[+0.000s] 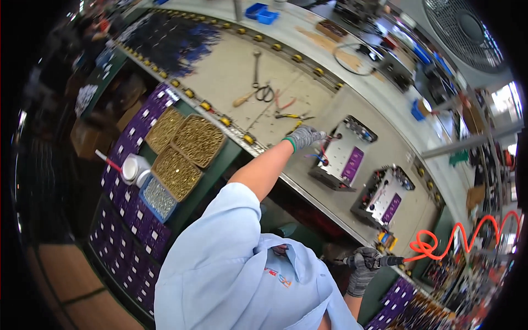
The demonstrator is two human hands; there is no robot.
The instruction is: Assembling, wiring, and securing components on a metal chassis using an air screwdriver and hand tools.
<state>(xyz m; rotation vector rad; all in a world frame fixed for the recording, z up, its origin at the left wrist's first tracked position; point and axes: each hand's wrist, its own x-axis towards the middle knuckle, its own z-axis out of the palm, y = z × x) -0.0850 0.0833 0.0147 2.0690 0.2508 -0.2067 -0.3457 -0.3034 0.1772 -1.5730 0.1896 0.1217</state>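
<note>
My left hand (306, 137), in a grey knit glove with a green cuff, reaches over the bench to the left end of a metal chassis (340, 157). That chassis has a purple label and red and blue wires (324, 154) at its near end. The fingers are drawn together beside the wires; what they pinch, if anything, is too small to tell. Low on the right, my gloved right hand (363, 265) is wrapped round a dark air screwdriver (389, 261). An orange coiled hose (434, 250) runs from its end. A second, similar chassis (383, 198) lies to the right.
Pliers (294, 116), a wrench (256, 69) and a screwdriver (242, 100) lie on the bench. Bins of brass-coloured screws (198, 140) and a blue bin of silver ones (158, 198) stand left, by a white bottle (133, 168) and purple panels (129, 220). Roller rails (297, 58) border the bench.
</note>
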